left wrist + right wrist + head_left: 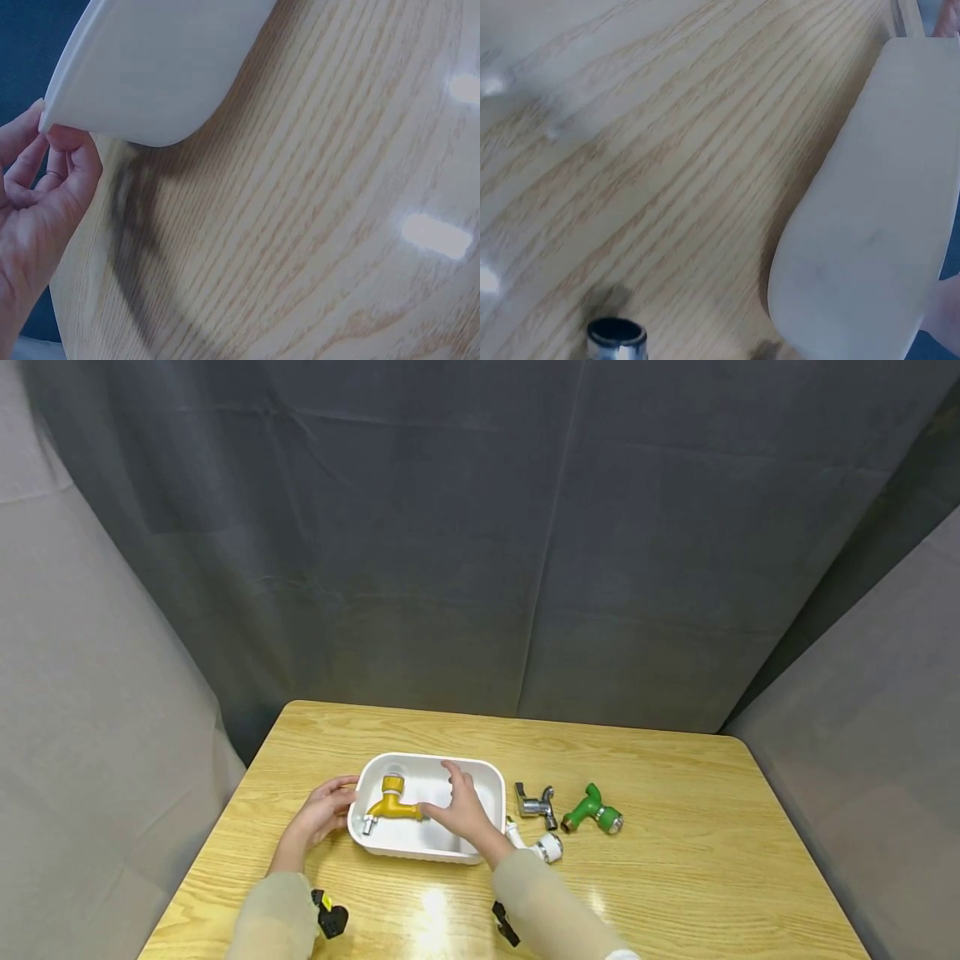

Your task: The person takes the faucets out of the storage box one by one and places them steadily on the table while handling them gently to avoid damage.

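A white plastic tray (427, 852) lies on the wooden table, and a yellow tap (393, 808) with a metal spout end rests inside its left half. My left hand (324, 812) is at the tray's left end; in the left wrist view its fingertips (71, 139) pinch the rim from both sides. Over the tray's right half, my right hand (461, 810) has thumb and index finger spread apart, the thumb right by the yellow tap's inlet end. Only a bit of that hand shows past the tray in the right wrist view.
Right of the tray lie a chrome tap (536, 806), a green tap (592, 810) and a white tap (550, 847), partly hidden by the right forearm. A metal tap end (616, 341) shows low in the right wrist view. A dark curtain (420, 568) hangs behind the table.
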